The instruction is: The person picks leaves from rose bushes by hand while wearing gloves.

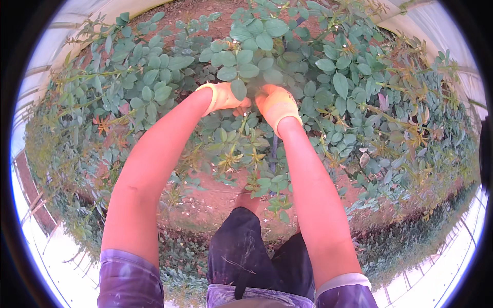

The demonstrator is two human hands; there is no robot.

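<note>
Both of my hands wear light orange work gloves and reach into a dense row of leafy green plants that look like rose bushes. My left hand [230, 99] is partly covered by a hanging green leaf [238, 89]; its fingertips point right, near a cut stem tip [245, 114]. Close beside it on the right, my right hand [274, 101] has its fingers curled in towards the foliage. Leaves hide what either hand touches. Below the hands grows a shoot with yellowish young leaves [231, 158].
Thorny stems [389, 115] with reddish leaves spread to both sides. A dark upright post or pipe [274, 154] stands among the plants below my right hand. Reddish soil [215, 196] lies between the rows. Pale plastic sheeting [450, 30] curves around the edges.
</note>
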